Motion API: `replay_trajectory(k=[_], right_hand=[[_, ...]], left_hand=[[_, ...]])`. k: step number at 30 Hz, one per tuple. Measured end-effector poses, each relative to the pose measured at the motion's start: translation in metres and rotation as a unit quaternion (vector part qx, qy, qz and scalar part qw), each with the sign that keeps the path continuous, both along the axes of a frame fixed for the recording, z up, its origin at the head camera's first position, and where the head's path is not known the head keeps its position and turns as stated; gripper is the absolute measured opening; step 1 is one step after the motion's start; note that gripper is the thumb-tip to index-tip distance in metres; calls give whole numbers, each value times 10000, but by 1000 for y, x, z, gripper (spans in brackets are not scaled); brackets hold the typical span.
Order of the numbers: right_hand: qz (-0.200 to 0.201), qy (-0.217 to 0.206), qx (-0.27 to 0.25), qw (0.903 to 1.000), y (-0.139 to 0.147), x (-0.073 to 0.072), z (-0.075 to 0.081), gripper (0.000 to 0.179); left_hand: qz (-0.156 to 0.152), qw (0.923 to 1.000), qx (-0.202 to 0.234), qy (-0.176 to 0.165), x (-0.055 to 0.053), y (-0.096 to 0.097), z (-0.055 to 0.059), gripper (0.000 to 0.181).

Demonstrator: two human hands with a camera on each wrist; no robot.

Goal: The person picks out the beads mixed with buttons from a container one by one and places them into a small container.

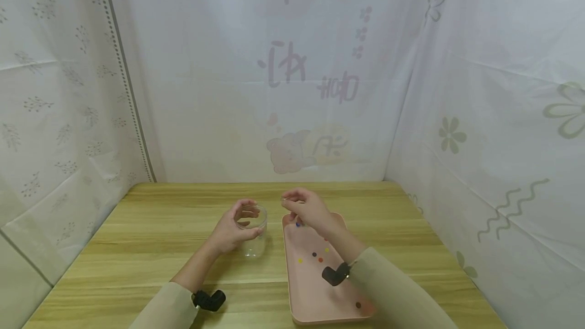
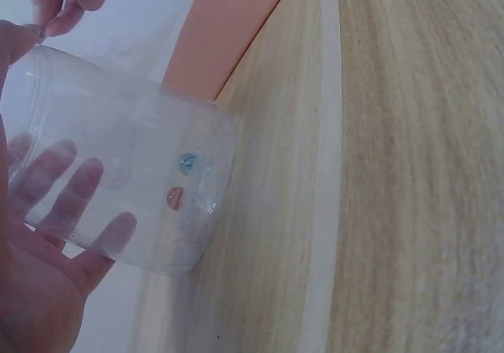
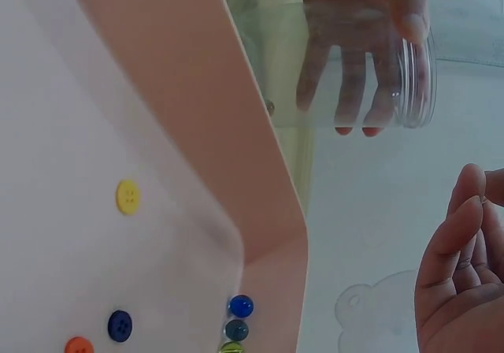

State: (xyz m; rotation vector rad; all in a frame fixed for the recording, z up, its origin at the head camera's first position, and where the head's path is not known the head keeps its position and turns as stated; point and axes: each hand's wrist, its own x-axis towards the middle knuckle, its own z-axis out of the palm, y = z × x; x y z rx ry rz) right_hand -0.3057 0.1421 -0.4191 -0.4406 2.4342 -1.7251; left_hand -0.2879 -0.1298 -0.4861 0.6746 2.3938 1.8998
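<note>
My left hand [image 1: 233, 230] grips a clear plastic jar [image 1: 253, 248] around its rim and upper side, and the jar stands upright on the table. In the left wrist view, a blue marble [image 2: 187, 164] and a reddish marble [image 2: 175, 198] lie at its bottom. My right hand [image 1: 307, 209] is raised above the far end of the pink tray [image 1: 301, 293], to the right of the jar's mouth. Its thumb and fingertips pinch a small glassy thing [image 1: 283, 199], mostly hidden by the fingers.
In the right wrist view the tray holds a yellow button [image 3: 127, 197], a dark blue button [image 3: 120, 325] and an orange button [image 3: 79, 346]. A blue marble [image 3: 241, 306] and other marbles line its end wall. The wooden table [image 1: 151, 237] is bounded by patterned curtains [image 1: 205, 90].
</note>
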Motion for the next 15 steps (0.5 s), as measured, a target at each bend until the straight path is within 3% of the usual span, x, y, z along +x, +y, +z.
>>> replay_trajectory(k=[15], right_hand=[[125, 27, 44, 9999, -14, 0, 11, 27]], left_hand=[[18, 10000, -44, -32, 1, 0, 1, 74]])
